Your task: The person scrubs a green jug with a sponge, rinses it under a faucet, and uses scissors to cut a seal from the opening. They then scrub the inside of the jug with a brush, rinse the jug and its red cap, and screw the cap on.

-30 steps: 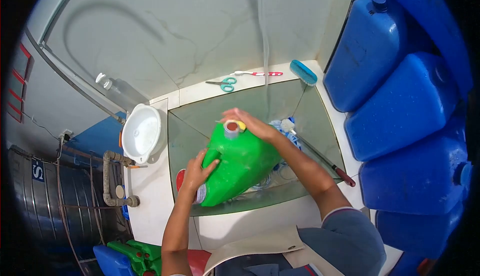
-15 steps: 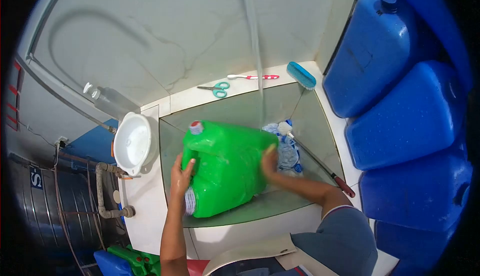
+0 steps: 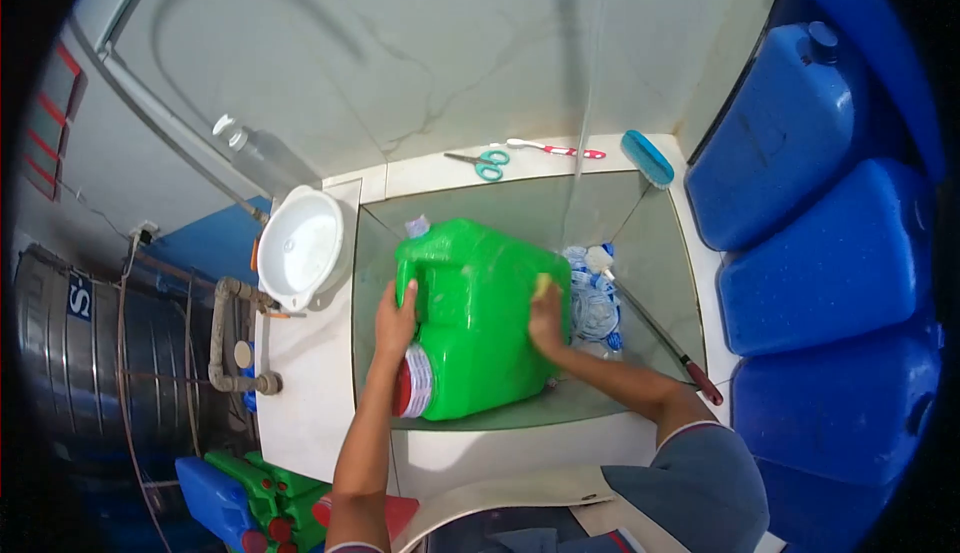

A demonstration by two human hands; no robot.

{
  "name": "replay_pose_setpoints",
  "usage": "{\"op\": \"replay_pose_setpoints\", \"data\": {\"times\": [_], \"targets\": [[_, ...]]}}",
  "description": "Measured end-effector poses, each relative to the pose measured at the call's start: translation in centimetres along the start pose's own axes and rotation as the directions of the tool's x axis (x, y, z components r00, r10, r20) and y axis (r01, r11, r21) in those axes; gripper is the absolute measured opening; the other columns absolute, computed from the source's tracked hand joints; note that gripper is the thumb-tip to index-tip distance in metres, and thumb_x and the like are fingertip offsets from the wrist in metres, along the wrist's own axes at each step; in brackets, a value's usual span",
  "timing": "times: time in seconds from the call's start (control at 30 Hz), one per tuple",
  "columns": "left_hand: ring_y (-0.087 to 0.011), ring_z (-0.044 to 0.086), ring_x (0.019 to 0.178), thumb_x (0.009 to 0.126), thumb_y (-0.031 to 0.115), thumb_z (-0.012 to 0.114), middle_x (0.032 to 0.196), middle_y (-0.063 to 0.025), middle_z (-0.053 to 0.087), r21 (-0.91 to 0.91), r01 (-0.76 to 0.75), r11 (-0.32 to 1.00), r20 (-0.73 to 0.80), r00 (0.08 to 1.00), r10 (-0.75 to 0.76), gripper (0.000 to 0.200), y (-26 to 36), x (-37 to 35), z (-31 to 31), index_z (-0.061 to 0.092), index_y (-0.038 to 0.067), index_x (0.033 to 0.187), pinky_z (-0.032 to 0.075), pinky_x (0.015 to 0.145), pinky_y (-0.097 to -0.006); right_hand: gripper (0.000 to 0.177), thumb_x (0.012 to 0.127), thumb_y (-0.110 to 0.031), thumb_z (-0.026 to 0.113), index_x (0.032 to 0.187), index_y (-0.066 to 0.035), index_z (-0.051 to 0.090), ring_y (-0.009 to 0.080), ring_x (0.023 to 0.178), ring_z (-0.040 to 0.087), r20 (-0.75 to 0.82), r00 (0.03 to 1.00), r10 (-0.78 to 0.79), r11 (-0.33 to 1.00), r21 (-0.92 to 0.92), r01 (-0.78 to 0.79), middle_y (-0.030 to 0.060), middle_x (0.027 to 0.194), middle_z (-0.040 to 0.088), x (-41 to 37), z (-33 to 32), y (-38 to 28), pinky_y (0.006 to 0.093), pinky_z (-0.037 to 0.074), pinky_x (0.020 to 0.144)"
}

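A wet green jerrycan (image 3: 480, 323) lies tilted on its side in the glass-lined basin (image 3: 640, 213). Its large red cap (image 3: 403, 393), with a pale printed band around the neck, faces left. My left hand (image 3: 398, 321) is wrapped around the can's handle, thumb on top. Against the can's right side presses my right hand (image 3: 546, 325), closed on a small yellow sponge (image 3: 543, 283) that shows above the fingers. Right of the can lies a heap of clear crumpled plastic with blue bits (image 3: 597, 311), partly hidden behind it.
A long-handled brush (image 3: 665, 338) leans across the basin's right side. Scissors (image 3: 488, 163), a toothbrush (image 3: 560, 150) and a blue brush (image 3: 648, 159) lie on the back ledge. A white bowl (image 3: 300, 248) and pump bottle (image 3: 265, 158) stand left. Blue jerrycans (image 3: 820, 273) line the right.
The view has shifted, so the scene sits further right. The jerrycan has turned slightly, bringing its red cap into sight. My right hand has moved onto its side face, and the yellow sponge now shows.
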State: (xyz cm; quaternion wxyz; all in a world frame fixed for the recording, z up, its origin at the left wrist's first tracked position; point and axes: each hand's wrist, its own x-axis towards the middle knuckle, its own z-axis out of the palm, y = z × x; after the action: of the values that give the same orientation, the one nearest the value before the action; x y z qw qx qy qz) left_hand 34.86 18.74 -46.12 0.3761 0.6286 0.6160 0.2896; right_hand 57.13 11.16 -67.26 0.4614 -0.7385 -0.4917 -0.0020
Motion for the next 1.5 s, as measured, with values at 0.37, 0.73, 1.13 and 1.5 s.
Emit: {"op": "replay_pose_setpoints", "data": {"times": [0.37,0.73,1.13,1.5], "targets": [[-0.0392,0.052,0.089,0.088,0.029,0.056,0.091,-0.0227,0.056,0.338,-0.515,0.787,-0.083,0.817,0.57,0.031,5.1,-0.8,1.8,0.059,0.0,0.1,0.04,0.084,-0.0446,0.02,0.072,-0.004,0.055,0.09,0.002,0.059,0.031,0.092,0.056,0.726,0.46,-0.512,0.785,0.177,0.594,0.0139,0.096,0.058,11.4,-10.3,-18.4,0.045,0.043,0.085],[-0.0445,0.058,0.086,0.09,0.034,0.05,0.091,-0.0291,0.06,0.096,-0.261,0.961,0.096,0.963,0.252,0.044,6.4,-3.6,2.2,0.048,-0.001,0.117,0.045,0.072,-0.0482,0.025,0.075,-0.002,0.055,0.1,-0.002,0.057,0.0339,0.099,0.052,0.052,0.848,-0.527,0.822,0.285,0.494,0.0154,0.1,0.056,14.2,-11.1,-18.5,0.0436,0.04,0.088],[-0.0442,0.058,0.087,0.09,0.033,0.052,0.089,-0.0283,0.06,-0.004,-0.286,0.958,-0.036,0.958,0.286,0.04,1.0,-2.6,-0.5,0.051,0.003,0.116,0.046,0.072,-0.0467,0.019,0.077,0.0,0.05,0.094,-0.002,0.06,0.0345,0.094,0.053,0.12,0.809,-0.575,0.775,0.394,0.493,0.016,0.097,0.057,21.9,-5.5,-20.5,0.0406,0.044,0.082],[-0.043,0.059,0.088,0.089,0.032,0.054,0.091,-0.0267,0.061,-0.001,-0.281,0.96,0.057,0.958,0.28,0.04,1.6,-2.1,-1.2,0.053,0.002,0.116,0.047,0.073,-0.0449,0.018,0.083,-0.007,0.05,0.086,0.006,0.062,0.022,0.073,0.065,0.733,0.679,0.041,0.755,0.423,-0.501,0.0146,0.081,0.063,26.9,-8.1,-17.8,0.0327,0.055,0.064]]}}
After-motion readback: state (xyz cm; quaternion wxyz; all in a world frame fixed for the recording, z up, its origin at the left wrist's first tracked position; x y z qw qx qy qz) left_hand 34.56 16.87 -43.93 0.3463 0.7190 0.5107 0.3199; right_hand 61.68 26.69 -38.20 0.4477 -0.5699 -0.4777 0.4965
